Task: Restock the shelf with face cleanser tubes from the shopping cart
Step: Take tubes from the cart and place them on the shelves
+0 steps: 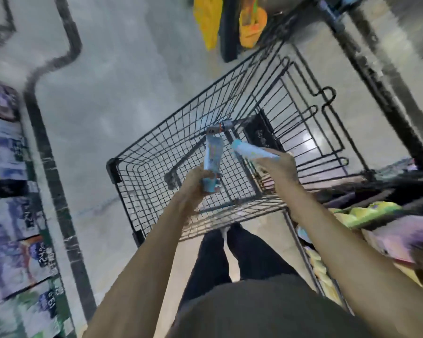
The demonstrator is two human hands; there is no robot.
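I look down into a black wire shopping cart [137, 164] standing on the grey floor. My left hand [195, 184] grips a light blue face cleanser tube [213, 154] by its lower end, and the tube stands upright above the cart basket. My right hand [277, 167] holds a second light blue tube [252, 150] that lies nearly level, its end pointing left toward the first tube. Both hands hover over the near half of the basket. The picture is blurred by motion.
A shelf with price tags and packaged goods [15, 215] runs down the left edge. On the right stands another shelf with yellow and pink packs [366, 213]. Yellow bags [208, 20] sit beyond the cart. My legs [230, 259] stand behind the cart.
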